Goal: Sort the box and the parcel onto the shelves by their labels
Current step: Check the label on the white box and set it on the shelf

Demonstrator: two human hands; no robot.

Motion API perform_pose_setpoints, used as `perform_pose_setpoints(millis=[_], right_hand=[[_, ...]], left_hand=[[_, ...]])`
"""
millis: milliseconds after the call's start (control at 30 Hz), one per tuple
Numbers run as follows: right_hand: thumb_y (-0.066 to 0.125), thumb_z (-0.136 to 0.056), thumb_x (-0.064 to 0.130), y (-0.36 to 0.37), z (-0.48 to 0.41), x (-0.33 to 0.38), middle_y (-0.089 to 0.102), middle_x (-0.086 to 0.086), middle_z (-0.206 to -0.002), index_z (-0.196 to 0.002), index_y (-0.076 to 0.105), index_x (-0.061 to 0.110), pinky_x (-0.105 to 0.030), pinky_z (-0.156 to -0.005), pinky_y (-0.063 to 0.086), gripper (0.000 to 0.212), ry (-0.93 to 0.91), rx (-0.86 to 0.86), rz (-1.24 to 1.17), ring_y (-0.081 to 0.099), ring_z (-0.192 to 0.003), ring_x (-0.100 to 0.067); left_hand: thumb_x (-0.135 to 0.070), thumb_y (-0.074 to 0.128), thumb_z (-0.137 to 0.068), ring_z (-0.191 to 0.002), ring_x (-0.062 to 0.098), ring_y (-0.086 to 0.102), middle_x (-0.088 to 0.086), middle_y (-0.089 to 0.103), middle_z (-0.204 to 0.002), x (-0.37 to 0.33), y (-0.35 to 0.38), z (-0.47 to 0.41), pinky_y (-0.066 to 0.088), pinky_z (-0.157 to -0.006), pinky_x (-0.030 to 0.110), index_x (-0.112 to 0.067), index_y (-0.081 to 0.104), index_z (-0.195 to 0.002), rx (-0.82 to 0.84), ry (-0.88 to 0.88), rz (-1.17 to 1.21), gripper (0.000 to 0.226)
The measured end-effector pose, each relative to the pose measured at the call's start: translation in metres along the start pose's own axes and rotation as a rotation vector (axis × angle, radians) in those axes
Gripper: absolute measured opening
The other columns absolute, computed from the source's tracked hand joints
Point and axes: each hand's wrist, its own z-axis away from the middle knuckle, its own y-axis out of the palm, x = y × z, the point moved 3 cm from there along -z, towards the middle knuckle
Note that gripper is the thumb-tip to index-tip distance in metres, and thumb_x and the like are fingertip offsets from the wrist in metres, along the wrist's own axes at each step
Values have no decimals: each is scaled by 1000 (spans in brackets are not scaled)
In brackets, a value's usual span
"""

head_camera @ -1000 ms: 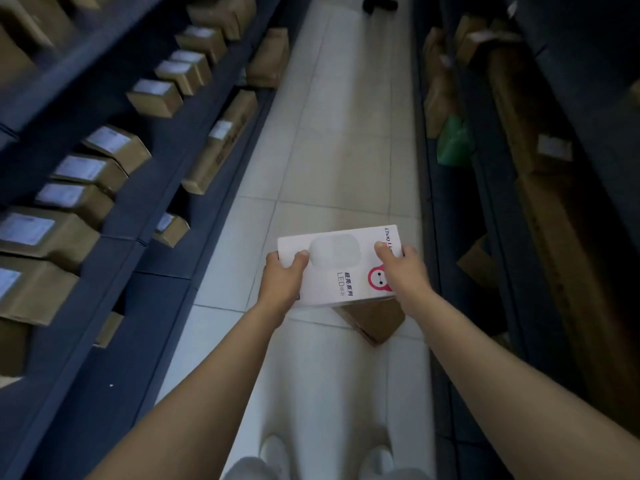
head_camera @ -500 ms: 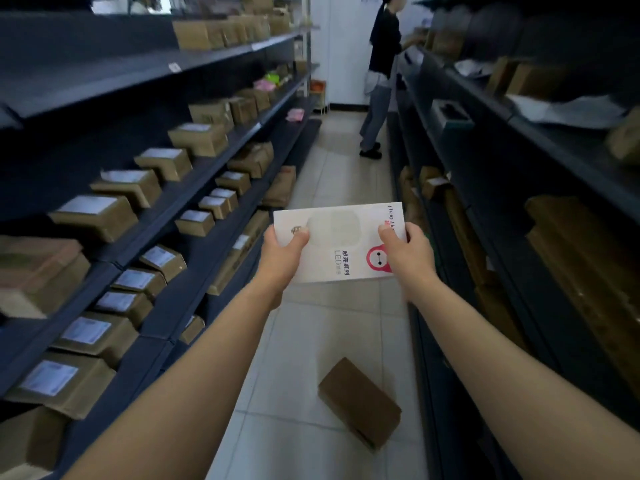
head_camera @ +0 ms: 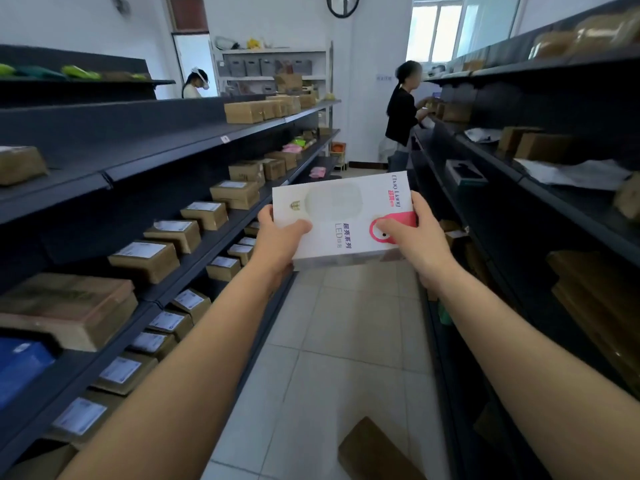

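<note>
I hold a flat white box (head_camera: 341, 216) with pink print and LED lettering in front of me, at chest height over the aisle. My left hand (head_camera: 278, 242) grips its left short edge, thumb on top. My right hand (head_camera: 414, 233) grips its right edge, thumb over the pink mark. A brown cardboard parcel (head_camera: 372, 452) lies on the tiled floor below, near the bottom of the view, apart from both hands.
Dark shelves (head_camera: 194, 237) on the left carry several labelled brown cartons. Dark shelves (head_camera: 540, 188) on the right hold cartons and white bags. A person in black (head_camera: 401, 116) stands at the far right shelf. Another person (head_camera: 197, 84) is behind the left rack.
The view has tilted up from the floor to the aisle. Both hands have lifted the white box higher. The brown parcel stays on the floor, lower in view.
</note>
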Motion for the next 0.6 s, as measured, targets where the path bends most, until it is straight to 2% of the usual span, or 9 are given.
perform_pose_setpoints(millis=[33, 100, 167, 300, 333, 433, 500, 600], right_hand=[[68, -86, 14, 0, -2, 3, 61, 4, -124, -135, 42, 30, -14, -60, 52, 58, -19, 23, -6, 64, -99, -7], [69, -85, 17, 1, -6, 8, 60, 5, -126, -139, 38, 32, -18, -64, 55, 64, -49, 59, -7, 65, -101, -10], [69, -86, 19, 3, -8, 12, 60, 5, -126, -140, 37, 33, -20, -66, 56, 65, -71, 79, -1, 66, -101, -12], [69, -86, 16, 8, -12, 13, 62, 5, -124, -140, 34, 33, -23, -71, 58, 67, -77, 85, -23, 66, -104, -15], [70, -85, 14, 9, -12, 13, 62, 5, -122, -139, 35, 32, -22, -68, 58, 68, -69, 93, -32, 66, -104, -15], [75, -81, 10, 14, -12, 14, 62, 7, -117, -135, 34, 32, -14, -59, 55, 71, -56, 131, -26, 65, -102, -14], [77, -80, 11, 17, -12, 14, 60, 2, -122, -132, 33, 32, -20, -67, 58, 71, -52, 144, -2, 64, -105, -16], [76, -81, 19, 20, -11, 15, 51, -8, -136, -140, 29, 29, -44, -94, 54, 76, -30, 95, 43, 57, -117, -24]], left_hand=[[-17, 62, -88, -81, 12, 57, -10, 50, -96, -2, -3, -1, 58, -52, 31, -26, 26, -131, -13, -16, 7, 57], [-18, 66, -85, -85, 14, 55, -8, 50, -96, -6, -8, -3, 55, -70, 41, -24, 27, -120, -32, -19, -3, 53], [-19, 69, -82, -88, 14, 55, -8, 51, -98, -9, -11, -7, 53, -72, 38, -24, 27, -116, -37, 22, -21, 54], [-17, 75, -77, -91, 11, 57, -7, 55, -106, -20, -17, -9, 46, -64, 28, -24, 30, -120, 0, 135, -92, 62], [-16, 76, -76, -94, 13, 58, -3, 56, -112, -22, -18, -9, 49, -67, 29, -22, 31, -124, 10, 154, -107, 67], [-17, 81, -70, -111, 22, 54, 6, 45, -131, -25, -24, -9, 52, -90, 41, -17, 31, -136, 8, 205, -194, 83], [-17, 81, -70, -114, 23, 52, 6, 41, -133, -26, -28, -9, 52, -93, 42, -18, 30, -136, -8, 241, -194, 84], [-11, 79, -74, -101, 12, 55, -2, 48, -118, -24, -31, -8, 50, -76, 25, -23, 29, -126, -45, 288, -94, 73]])
